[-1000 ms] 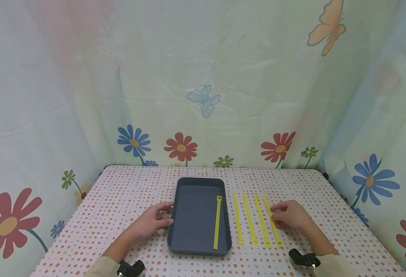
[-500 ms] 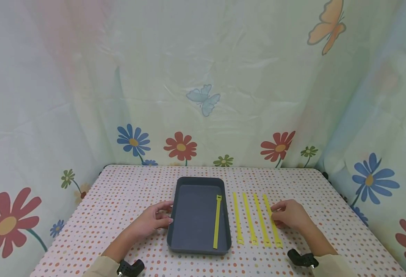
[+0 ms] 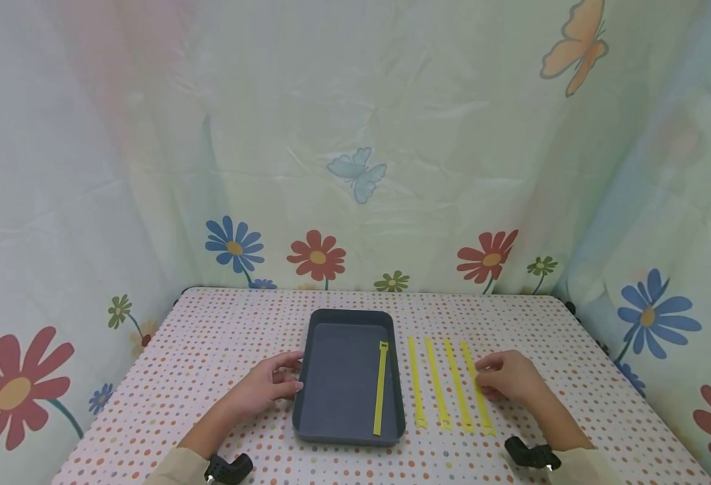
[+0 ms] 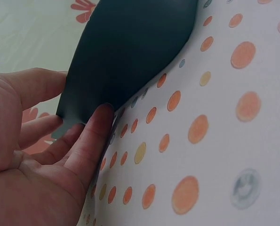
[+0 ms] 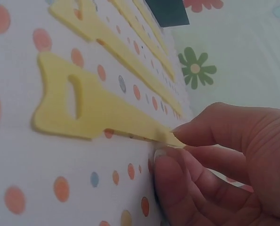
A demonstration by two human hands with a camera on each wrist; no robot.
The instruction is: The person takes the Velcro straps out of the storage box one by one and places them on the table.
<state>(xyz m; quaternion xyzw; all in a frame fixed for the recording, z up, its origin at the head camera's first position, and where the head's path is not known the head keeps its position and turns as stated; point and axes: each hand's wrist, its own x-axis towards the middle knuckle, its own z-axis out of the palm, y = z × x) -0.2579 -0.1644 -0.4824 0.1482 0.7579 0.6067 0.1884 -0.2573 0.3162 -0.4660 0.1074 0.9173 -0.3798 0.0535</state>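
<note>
A dark grey tray [image 3: 337, 431] stands in the middle of the table, one yellow cable strap [image 3: 381, 391] lying along its right side inside. My left hand [image 3: 264, 385] is at the tray's left wall, its relaxed fingertips touching the outside, as the left wrist view shows. Right of the tray, several yellow straps [image 3: 437, 384] lie side by side, their wide slotted ends toward me. My right hand [image 3: 513, 378] rests by the rightmost strap [image 5: 116, 110]. Its loosely bent fingers touch that strap's far, narrow part, which they partly hide; the strap lies flat.
A dotted cloth [image 3: 252, 444] covers the table. A curtain [image 3: 452, 135] printed with flowers and butterflies hangs behind it and at both sides. Black wrist cameras [image 3: 532, 453] sit on both wrists.
</note>
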